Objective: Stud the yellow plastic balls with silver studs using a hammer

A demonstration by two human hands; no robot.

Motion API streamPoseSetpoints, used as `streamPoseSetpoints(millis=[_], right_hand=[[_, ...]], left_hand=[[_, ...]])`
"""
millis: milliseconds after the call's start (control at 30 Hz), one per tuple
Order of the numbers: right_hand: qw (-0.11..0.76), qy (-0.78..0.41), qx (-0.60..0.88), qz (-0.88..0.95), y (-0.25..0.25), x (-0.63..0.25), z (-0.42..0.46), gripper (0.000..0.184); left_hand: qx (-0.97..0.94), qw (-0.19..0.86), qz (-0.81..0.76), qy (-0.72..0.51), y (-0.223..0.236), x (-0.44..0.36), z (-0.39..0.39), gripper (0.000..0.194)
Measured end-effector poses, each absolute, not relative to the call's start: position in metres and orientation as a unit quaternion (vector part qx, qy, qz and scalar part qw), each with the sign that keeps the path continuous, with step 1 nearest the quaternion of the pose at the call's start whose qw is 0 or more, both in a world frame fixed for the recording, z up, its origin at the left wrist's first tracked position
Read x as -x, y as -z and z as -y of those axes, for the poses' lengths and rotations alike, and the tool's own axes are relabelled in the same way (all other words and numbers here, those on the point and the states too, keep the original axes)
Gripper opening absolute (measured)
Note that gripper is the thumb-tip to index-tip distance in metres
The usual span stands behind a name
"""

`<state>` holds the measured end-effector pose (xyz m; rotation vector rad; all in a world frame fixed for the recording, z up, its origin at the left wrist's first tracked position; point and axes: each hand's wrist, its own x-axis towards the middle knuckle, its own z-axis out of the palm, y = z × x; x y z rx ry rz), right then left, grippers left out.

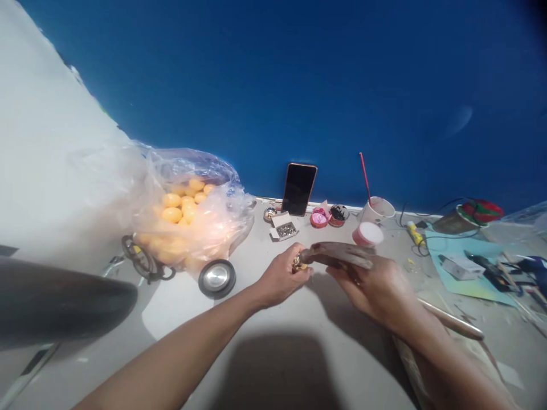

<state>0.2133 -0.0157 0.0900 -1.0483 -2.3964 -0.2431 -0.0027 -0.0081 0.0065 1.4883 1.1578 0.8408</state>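
Gold-coloured, the piece (298, 262) is being pinched by the left hand (282, 277) over the bench (342, 359), that arm slanting inward. The right hand (382, 287) is gripping the hammer (342, 254) close beside it.

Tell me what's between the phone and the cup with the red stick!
A little pink-filled tub and a little tub of black bits, side by side. The head view shows them.
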Motion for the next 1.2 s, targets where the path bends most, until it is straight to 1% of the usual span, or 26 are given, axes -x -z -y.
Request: streamPoseSetpoints(millis=[100, 267, 400, 433, 533, 600, 700, 767, 867, 933, 1033, 1100, 1200], right_hand=[[0.292, 0.100, 0.387, 0.869, -0.091, -0.213, 0.016, 0.025], [0.245, 0.051, 0.393, 0.885, -0.092, -0.214, 0.014, 0.027], [0.305, 0.052, 0.401, 0.862, -0.094, -0.216, 0.013, 0.028], [0.309, 0.045, 0.401, 0.861, -0.094, -0.216, 0.013, 0.029], [0.273, 0.018, 0.392, 0.878, -0.091, -0.215, 0.012, 0.029], [0.263, 0.040, 0.383, 0.885, -0.088, -0.215, 0.012, 0.029], [0.308, 0.116, 0.364, 0.872, -0.084, -0.217, 0.012, 0.024], [0.325, 0.133, 0.357, 0.865, -0.083, -0.218, 0.012, 0.022], [0.286, 0.089, 0.366, 0.881, -0.084, -0.215, 0.012, 0.025], [0.274, 0.069, 0.366, 0.887, -0.087, -0.214, 0.011, 0.025], [0.317, 0.084, 0.353, 0.877, -0.091, -0.214, 0.011, 0.020], [0.322, 0.084, 0.349, 0.876, -0.092, -0.215, 0.011, 0.020], [0.271, 0.051, 0.353, 0.894, -0.092, -0.215, 0.012, 0.023]], left_hand=[[-0.614, 0.520, -0.466, -0.368, -0.004, 0.002, 0.008, 0.027], [-0.617, 0.515, -0.477, -0.355, -0.003, 0.002, 0.008, 0.019], [-0.603, 0.526, -0.476, -0.365, -0.005, 0.002, 0.008, 0.024], [-0.599, 0.527, -0.477, -0.368, -0.007, 0.002, 0.008, 0.025], [-0.597, 0.532, -0.479, -0.363, -0.011, 0.002, 0.008, 0.021], [-0.593, 0.539, -0.476, -0.362, -0.014, 0.002, 0.008, 0.019], [-0.579, 0.556, -0.466, -0.373, -0.016, 0.002, 0.007, 0.023], [-0.569, 0.564, -0.460, -0.383, -0.015, 0.002, 0.007, 0.024], [-0.564, 0.569, -0.459, -0.384, -0.015, 0.002, 0.007, 0.018], [-0.561, 0.577, -0.458, -0.377, -0.016, 0.002, 0.007, 0.018], [-0.553, 0.585, -0.458, -0.378, -0.015, 0.002, 0.008, 0.023], [-0.551, 0.578, -0.466, -0.380, -0.015, 0.002, 0.008, 0.025], [-0.561, 0.563, -0.480, -0.372, -0.015, 0.002, 0.008, 0.024]])
